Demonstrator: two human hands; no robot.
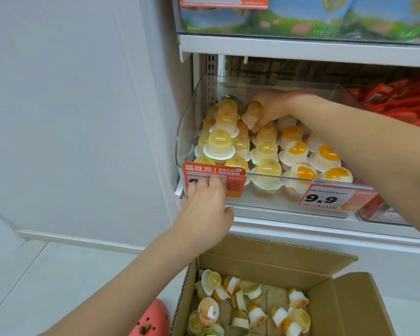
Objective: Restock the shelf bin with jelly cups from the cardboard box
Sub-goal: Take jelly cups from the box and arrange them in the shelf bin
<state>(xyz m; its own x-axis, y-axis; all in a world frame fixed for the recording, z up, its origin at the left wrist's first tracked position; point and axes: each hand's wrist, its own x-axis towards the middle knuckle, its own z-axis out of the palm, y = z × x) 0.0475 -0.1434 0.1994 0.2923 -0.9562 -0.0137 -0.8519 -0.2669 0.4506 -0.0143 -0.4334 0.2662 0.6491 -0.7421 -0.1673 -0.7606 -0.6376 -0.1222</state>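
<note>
A clear plastic shelf bin [189,122] holds several yellow and orange jelly cups [267,151] standing dome-up. My right hand [272,107] is inside the bin near the back and grips one yellow jelly cup [252,115] above the others. My left hand [206,202] rests on the bin's front left corner, its fingers over the orange price tag [230,175]. Below the shelf, an open cardboard box [325,267] holds several loose jelly cups [235,304] lying on their sides.
A second price tag reading 9.9 [327,198] hangs on the bin's front right. Red packets [398,103] fill the neighbouring bin to the right. Blue and green packages [301,13] sit on the shelf above. A pink shoe [150,318] is on the white floor beside the box.
</note>
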